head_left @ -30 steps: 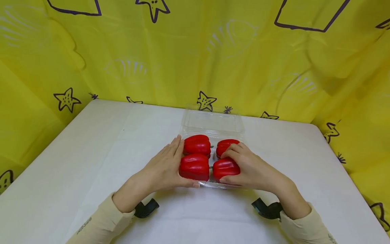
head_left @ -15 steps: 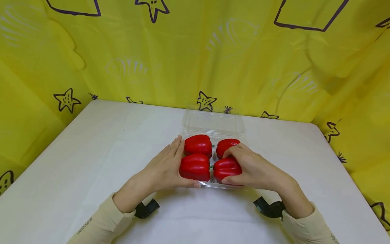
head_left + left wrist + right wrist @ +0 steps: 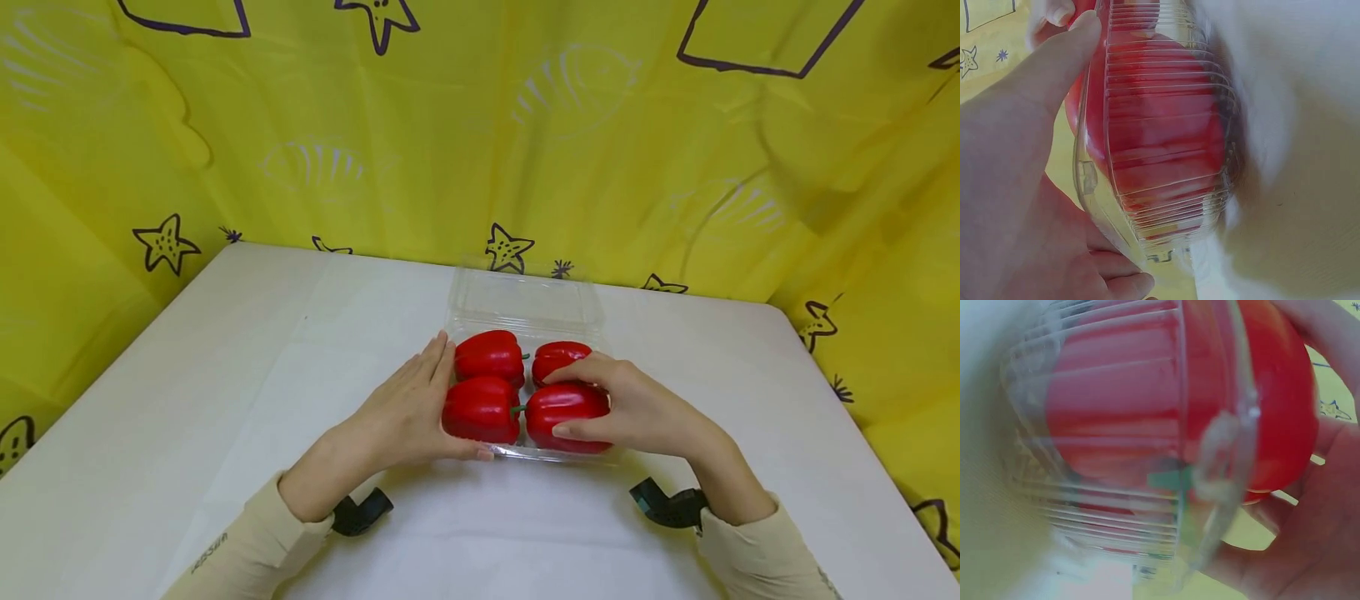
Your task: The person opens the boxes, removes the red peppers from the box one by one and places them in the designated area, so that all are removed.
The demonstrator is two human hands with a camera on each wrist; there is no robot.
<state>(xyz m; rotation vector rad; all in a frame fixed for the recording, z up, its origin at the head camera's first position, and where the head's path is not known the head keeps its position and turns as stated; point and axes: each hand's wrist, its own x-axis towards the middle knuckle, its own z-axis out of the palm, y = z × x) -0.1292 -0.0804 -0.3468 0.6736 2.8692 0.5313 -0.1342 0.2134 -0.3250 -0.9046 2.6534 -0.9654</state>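
Note:
Red bell peppers lie in a clear plastic clamshell box point(image 3: 525, 454), two at the back and two in front. My left hand point(image 3: 405, 408) lies along the box's left side, fingers straight, its thumb reaching across the front rim beside the front-left pepper point(image 3: 480, 410). My right hand point(image 3: 637, 408) is around the front-right pepper point(image 3: 566, 417), thumb over its near side and a finger across its far side. In the right wrist view, a gap shows between palm and pepper. The back-left pepper point(image 3: 487, 357) is uncovered; the back-right pepper point(image 3: 558, 358) is partly covered by my right fingers.
The box's see-through lid point(image 3: 525, 300) is folded back toward the curtain. A white cloth covers the table point(image 3: 247, 367). A yellow patterned curtain point(image 3: 420, 150) stands along the back and sides. Dark wrist mounts point(image 3: 667, 504) stick out below both sleeves.
My right hand has shifted slightly right and loosened around the front-right pepper, so more of that pepper shows. The left hand stays at the box's left side.

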